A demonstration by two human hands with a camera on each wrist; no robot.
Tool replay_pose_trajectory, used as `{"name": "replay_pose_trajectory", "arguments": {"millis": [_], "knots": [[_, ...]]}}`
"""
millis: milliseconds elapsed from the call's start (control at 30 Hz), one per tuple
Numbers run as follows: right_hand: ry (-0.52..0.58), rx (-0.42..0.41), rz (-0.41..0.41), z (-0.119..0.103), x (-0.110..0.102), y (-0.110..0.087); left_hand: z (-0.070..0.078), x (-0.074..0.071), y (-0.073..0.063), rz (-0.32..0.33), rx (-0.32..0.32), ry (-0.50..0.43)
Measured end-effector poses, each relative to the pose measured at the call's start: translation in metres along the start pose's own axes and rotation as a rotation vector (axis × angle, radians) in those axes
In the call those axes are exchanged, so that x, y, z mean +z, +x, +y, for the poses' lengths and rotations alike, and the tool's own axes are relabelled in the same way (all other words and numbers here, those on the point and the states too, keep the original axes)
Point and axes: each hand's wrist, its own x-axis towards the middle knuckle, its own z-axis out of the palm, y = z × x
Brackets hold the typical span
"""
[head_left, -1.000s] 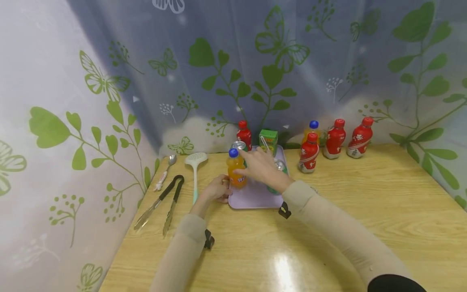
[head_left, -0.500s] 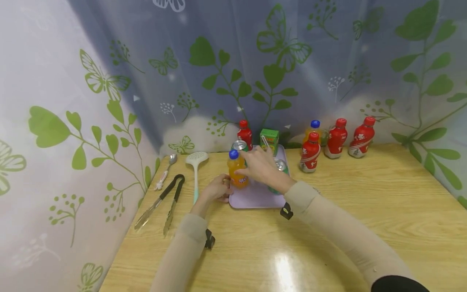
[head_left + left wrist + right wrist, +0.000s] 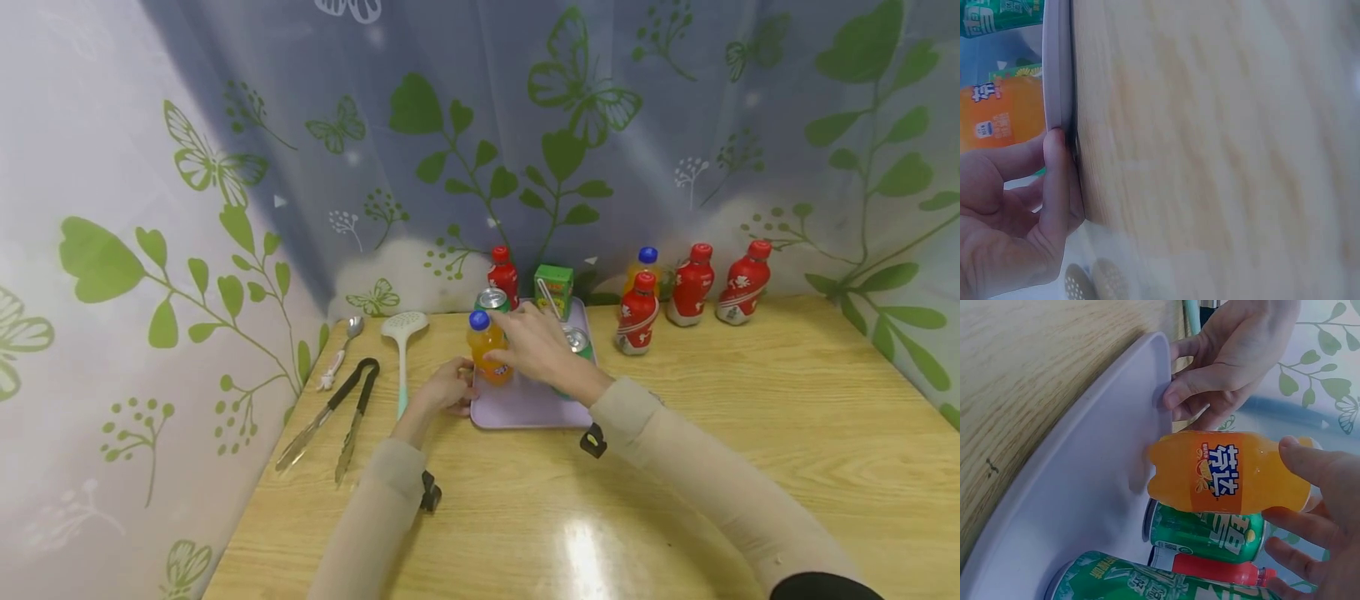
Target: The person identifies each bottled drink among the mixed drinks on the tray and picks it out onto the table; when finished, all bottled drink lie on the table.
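Observation:
My right hand (image 3: 542,343) holds a small orange soda bottle (image 3: 1216,472) with a blue cap, thumb on one side and fingers on the other, near its upper half. The bottle tilts slightly over the left part of a pale purple tray (image 3: 525,412); whether its base touches cannot be told. My left hand (image 3: 448,385) pinches the tray's left rim between thumb and fingers. On the tray, a green soda can (image 3: 1207,534) stands behind the bottle. Another green can (image 3: 576,340) is partly hidden by my right forearm. A green drink carton (image 3: 555,283) is at the back.
A red bottle (image 3: 502,275) stands at the tray's back left. Right of the tray are several red bottles (image 3: 691,287) and an orange one (image 3: 647,262). To the left lie black-handled tongs (image 3: 360,400), a white skimmer (image 3: 403,329) and a spoon (image 3: 345,350). A patterned curtain hangs behind.
The orange soda bottle has shifted slightly, its base going a little right and its cap a little toward me, in my right hand. My left hand stays on the tray's rim.

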Motion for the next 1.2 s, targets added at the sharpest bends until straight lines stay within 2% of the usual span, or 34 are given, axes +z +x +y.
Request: {"name": "replay_pose_trajectory", "arguments": {"millis": [333, 567, 767, 900, 1100, 1200], "knots": [[0.179, -0.006, 0.06, -0.001, -0.012, -0.007, 0.001, 0.0, -0.001, 0.012, -0.003, 0.002], [0.408, 0.039, 0.048, 0.001, -0.021, -0.013, 0.001, 0.001, -0.002, 0.012, 0.013, 0.003], [0.554, 0.031, 0.016, 0.005, -0.023, -0.015, 0.0, 0.001, -0.002, 0.006, 0.001, 0.004], [0.689, 0.036, -0.012, 0.008, -0.026, -0.015, 0.001, 0.002, -0.002, 0.004, 0.0, -0.007], [0.947, 0.092, -0.117, 0.01, -0.035, -0.015, 0.001, 0.003, -0.003, 0.013, 0.007, -0.016], [1.026, 0.12, -0.158, 0.012, -0.037, -0.016, 0.001, 0.002, -0.003, 0.013, 0.01, -0.018]]}}
